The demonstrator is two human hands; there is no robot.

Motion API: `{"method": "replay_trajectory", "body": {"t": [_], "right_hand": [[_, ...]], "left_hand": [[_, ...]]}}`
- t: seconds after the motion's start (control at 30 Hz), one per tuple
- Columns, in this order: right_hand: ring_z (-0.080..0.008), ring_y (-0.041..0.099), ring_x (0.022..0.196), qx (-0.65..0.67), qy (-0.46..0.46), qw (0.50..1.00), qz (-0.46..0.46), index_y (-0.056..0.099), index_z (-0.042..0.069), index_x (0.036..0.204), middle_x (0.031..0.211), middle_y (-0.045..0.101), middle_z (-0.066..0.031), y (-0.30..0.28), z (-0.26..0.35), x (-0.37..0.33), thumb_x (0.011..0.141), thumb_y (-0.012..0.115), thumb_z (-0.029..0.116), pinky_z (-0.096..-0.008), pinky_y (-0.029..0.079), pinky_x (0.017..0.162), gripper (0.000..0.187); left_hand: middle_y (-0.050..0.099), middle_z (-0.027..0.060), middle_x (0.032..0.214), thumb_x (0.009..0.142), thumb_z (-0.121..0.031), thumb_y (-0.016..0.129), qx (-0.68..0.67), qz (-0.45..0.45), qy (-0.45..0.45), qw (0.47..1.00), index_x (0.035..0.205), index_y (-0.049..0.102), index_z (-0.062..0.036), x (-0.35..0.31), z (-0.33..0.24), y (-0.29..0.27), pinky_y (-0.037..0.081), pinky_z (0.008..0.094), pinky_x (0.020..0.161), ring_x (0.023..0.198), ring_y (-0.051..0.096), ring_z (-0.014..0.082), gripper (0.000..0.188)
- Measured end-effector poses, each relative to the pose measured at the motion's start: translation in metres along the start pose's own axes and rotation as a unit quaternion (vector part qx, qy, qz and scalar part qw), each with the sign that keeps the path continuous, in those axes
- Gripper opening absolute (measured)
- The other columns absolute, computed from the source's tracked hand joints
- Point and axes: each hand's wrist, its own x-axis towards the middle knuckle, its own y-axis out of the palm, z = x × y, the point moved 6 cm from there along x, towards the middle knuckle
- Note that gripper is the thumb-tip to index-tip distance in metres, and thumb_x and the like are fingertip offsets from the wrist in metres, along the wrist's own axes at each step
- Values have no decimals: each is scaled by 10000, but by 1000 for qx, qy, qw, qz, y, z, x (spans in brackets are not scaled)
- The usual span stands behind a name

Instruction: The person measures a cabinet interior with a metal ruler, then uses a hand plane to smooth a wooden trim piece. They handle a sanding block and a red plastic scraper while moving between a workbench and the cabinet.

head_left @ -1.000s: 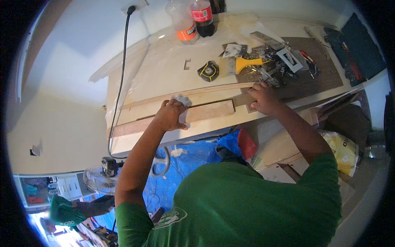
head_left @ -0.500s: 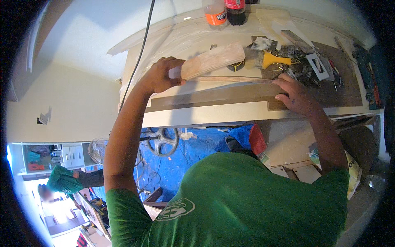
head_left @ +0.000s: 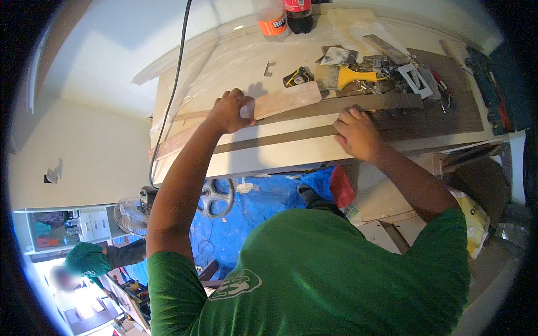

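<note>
Nearest, on the cream-coloured worktop (head_left: 269, 152), the bare right hand (head_left: 357, 133) lies with fingers curled at the lower edge of a long, flat, dark-brown strip (head_left: 386, 102), though whether they pinch it cannot be told. Just beyond, the bare left hand (head_left: 231, 112) grips a pale, flat wooden board (head_left: 288, 102) between thumb and fingers, its right end near a black-and-yellow tape measure (head_left: 298, 77) and a yellow-handled flat paintbrush (head_left: 356, 77). Farthest stand 2 plastic bottles, 1 orange-labelled (head_left: 273, 25) and 1 red-labelled with dark contents (head_left: 300, 21).
</note>
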Motion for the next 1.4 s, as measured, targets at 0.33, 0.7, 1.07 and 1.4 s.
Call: {"method": "replay_trajectory", "body": {"t": [0.33,0.7,1.07,1.4], "right_hand": [[-342,586,944,57,13,998,-28,653,78,938,937,587,-121,-30,19,-9,883,641,200,-481,465,822,134],[-324,615,654,209,-37,968,134,634,34,823,700,603,-158,-149,-40,-14,916,630,249,-444,487,659,234],[-88,537,467,248,212,920,220,632,42,744,562,577,-16,-214,-110,-21,903,705,327,-274,409,439,334],[-254,612,669,119,-22,982,148,632,22,814,701,597,-135,-204,-50,0,872,715,418,-418,467,626,409]], "left_hand": [[572,192,1290,790,-331,780,-73,-131,65,987,1420,513,-117,-17,-53,-5,450,489,998,1199,543,371,717],[670,101,706,964,-270,641,-302,104,-32,947,865,650,-15,-101,-99,-49,513,378,603,631,652,248,273],[637,56,648,1017,-300,572,-389,123,-251,878,893,650,-20,-224,5,-112,465,267,498,546,611,120,316],[682,132,730,933,-438,660,-171,257,-246,919,910,682,1,-338,97,-46,528,361,682,715,678,226,440]]}}
